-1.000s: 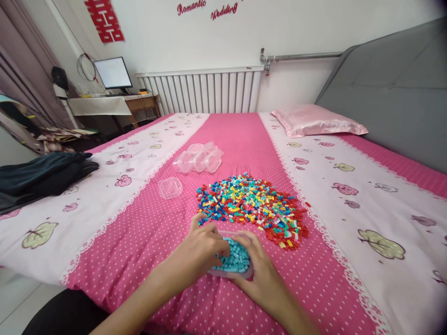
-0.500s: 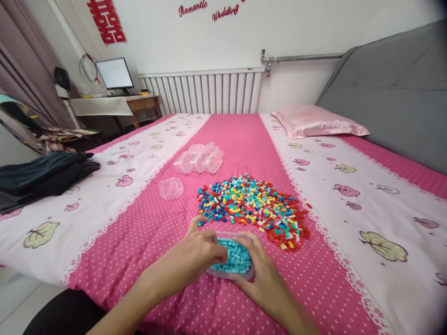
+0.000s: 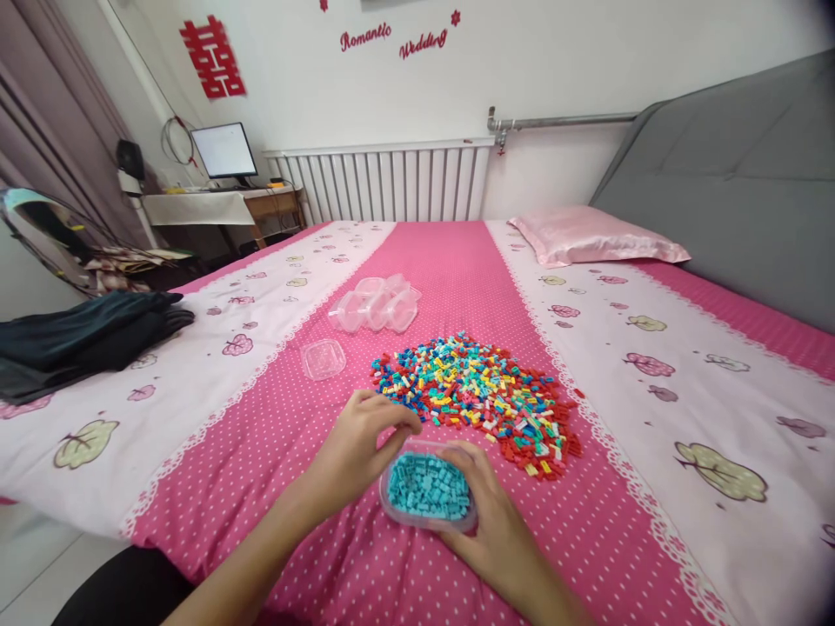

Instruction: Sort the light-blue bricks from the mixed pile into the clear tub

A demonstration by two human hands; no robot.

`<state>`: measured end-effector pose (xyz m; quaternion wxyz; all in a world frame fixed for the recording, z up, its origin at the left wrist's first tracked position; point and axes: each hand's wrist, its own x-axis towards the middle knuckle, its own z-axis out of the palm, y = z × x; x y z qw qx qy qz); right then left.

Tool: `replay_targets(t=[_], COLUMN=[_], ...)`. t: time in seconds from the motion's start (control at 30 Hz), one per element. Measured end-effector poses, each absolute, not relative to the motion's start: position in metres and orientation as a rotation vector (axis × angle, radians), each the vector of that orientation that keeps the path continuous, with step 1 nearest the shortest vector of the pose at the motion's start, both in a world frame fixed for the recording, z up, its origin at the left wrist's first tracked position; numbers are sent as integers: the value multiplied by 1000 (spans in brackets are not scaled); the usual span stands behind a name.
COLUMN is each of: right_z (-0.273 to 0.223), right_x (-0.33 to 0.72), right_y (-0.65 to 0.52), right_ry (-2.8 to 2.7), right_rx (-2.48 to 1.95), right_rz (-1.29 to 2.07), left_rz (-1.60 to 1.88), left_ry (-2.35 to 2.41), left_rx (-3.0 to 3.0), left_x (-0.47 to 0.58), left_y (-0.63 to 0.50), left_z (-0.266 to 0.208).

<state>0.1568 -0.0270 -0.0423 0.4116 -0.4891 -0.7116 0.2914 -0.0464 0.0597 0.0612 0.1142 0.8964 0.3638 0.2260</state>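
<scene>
A clear plastic tub [image 3: 386, 502] filled with turquoise toy bricks [image 3: 427, 487] rests on the bed near me. My right hand [image 3: 486, 513] grips its right side, thumb below and fingers along the far rim. Just above the tub's far left rim is my left hand [image 3: 365, 439], its thumb and fingertips brought together; whatever is between them is too small to see. Beyond both hands spreads a pile of mixed small toy bricks [image 3: 476, 387] in red, blue, yellow, white, green and turquoise.
A clear lid [image 3: 323, 359] lies left of the pile, and several clear tubs [image 3: 375, 306] sit behind it. Dark folded clothes [image 3: 91, 335] lie at the bed's left edge. A pink pillow [image 3: 593, 235] is at the far right, by the grey headboard [image 3: 731, 183].
My left hand has lifted out of the tub, back to its far left rim, and its fingers have come together. My right hand keeps its hold on the tub.
</scene>
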Motion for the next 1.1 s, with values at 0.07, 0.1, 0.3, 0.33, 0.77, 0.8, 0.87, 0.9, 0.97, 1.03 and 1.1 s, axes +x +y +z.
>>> replay_targets(t=[0.07,0.1,0.3,0.33,0.77,0.8,0.87,0.9,0.97,1.03,1.1], right_z=[-43,-43,-45,-45,-42,-41,-40,-39,-39,-39,-40], right_x=[156,156,155,155,154,154,154,154,154,154,154], right_y=[-27,-26,-25,-25,-24,-24,-24,-24,-25,-25,-24], right_ry=[-1778,-1775,-1776,-1773,-1750,-1751,-1752,-1751,-1748,-1748,-1749], right_rx=[-1248,-1255,-1254,-1255,-1279,-1277,-1274,-1275,-1283,-1284,-1273], right_rz=[734,736,730,729,785,785,783,783,788,791,784], left_rz=[662,660,578,546,368,378,413,439,504,574,636], left_ry=[1249,1304,1605,1618,1733,1730,1722,1717,1713,1708,1689], left_rx=[2609,2606,2635,2655,2709,2699,2670,2650,2597,2530,2462], left_x=[-44,-41,-11,-7,9,10,10,9,6,0,-6], left_y=[83,97,161,166,188,188,188,187,184,181,178], left_z=[55,51,22,17,-1,0,0,0,-1,-3,-7])
